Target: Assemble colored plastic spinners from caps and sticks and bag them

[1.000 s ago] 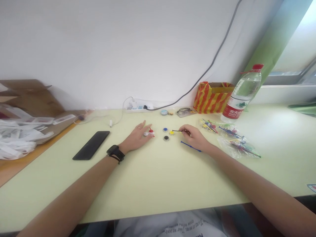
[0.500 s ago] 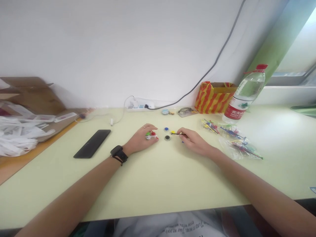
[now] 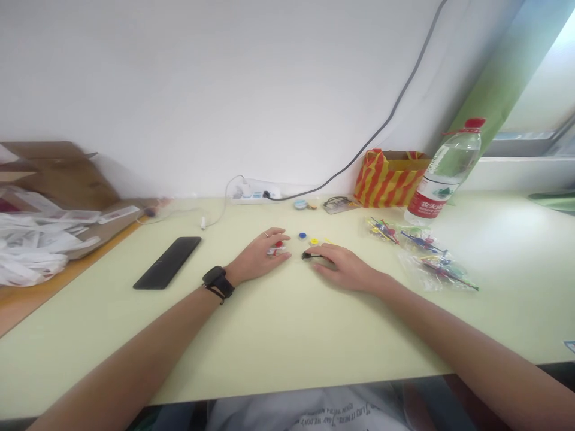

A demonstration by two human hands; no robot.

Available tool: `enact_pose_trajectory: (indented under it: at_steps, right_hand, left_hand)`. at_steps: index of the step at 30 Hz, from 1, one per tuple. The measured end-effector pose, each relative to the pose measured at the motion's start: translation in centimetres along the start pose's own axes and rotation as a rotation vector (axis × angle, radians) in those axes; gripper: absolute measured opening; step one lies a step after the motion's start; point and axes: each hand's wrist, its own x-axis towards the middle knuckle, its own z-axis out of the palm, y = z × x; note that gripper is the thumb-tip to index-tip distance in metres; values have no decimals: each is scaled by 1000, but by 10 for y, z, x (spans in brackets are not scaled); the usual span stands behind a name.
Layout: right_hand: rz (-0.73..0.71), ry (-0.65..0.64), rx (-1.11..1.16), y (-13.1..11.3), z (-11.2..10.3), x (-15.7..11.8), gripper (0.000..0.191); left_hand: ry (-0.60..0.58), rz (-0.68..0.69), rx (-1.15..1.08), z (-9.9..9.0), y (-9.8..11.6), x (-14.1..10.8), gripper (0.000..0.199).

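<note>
My right hand (image 3: 345, 267) is closed with its fingertips on a thin black stick (image 3: 318, 256). The left end of that stick meets a small black round piece (image 3: 306, 255); whether they are joined I cannot tell. Just beyond lie a small blue round piece (image 3: 302, 236) and a yellow one (image 3: 314, 242). A thin yellow bit (image 3: 329, 242) pokes out behind my right knuckles. My left hand (image 3: 258, 256) rests on the table, thumb and fingers apart around a small red piece (image 3: 278, 244) with something white under it, partly hidden.
A black phone-like slab (image 3: 168, 262) lies left. At right are clear bags of colourful small parts (image 3: 442, 266), a water bottle (image 3: 442, 173) and a striped bag (image 3: 389, 179). A power strip (image 3: 254, 194) sits along the wall; plastic bags (image 3: 36, 239) are heaped far left.
My right hand has come nearer and slightly left, bringing the black stick down to the black round piece. My left hand has shifted a little; the green piece by it no longer shows.
</note>
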Motion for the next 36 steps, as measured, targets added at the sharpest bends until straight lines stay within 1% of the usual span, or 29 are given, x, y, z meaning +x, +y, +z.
enact_pose_trajectory:
  at_steps: [2, 5, 7, 9, 10, 12, 14, 17, 20, 23, 27, 31, 33, 36]
  right_hand:
    - [7, 0, 41, -1, -4, -1, 34]
    - [13, -23, 113, -4, -9, -2, 30]
    - [15, -68, 204, -8, -12, -1, 25]
    - [29, -117, 293, -13, -15, 0, 20]
    - [43, -118, 320, -15, -16, 0, 20]
    - [80, -60, 339, -18, -19, 1, 22]
    - [127, 35, 352, -20, -22, 1, 22]
    - [201, 138, 428, -18, -25, -1, 17]
    - [217, 168, 452, -16, -24, -1, 12]
    - [175, 128, 400, -15, -19, 1, 11]
    - [142, 77, 397, -15, -13, 0, 18]
    - [150, 39, 484, -16, -6, -3, 22]
    - [139, 18, 547, -19, -5, -4, 22]
    - [120, 0, 593, -25, -4, -4, 18]
  left_hand:
    - [12, -3, -36, -1, 3, 0, 49]
    - [79, 36, 25, -2, 15, -1, 56]
    - [117, 70, 52, 1, 26, -3, 54]
    - [120, 112, 46, 6, 39, -6, 44]
    - [100, 134, 52, 9, 45, -8, 38]
    - [-1, 171, 89, 16, 55, -12, 28]
    - [-113, 195, 128, 23, 61, -15, 29]
    - [-225, 238, 164, 33, 62, -17, 34]
    - [-271, 269, 157, 39, 57, -16, 24]
    - [-276, 248, 125, 40, 52, -15, 19]
    - [-256, 171, 135, 37, 47, -16, 24]
    - [-249, 139, 113, 35, 46, -16, 24]
    - [-229, 105, 59, 35, 47, -15, 26]
    - [-210, 53, -64, 35, 48, -12, 27]
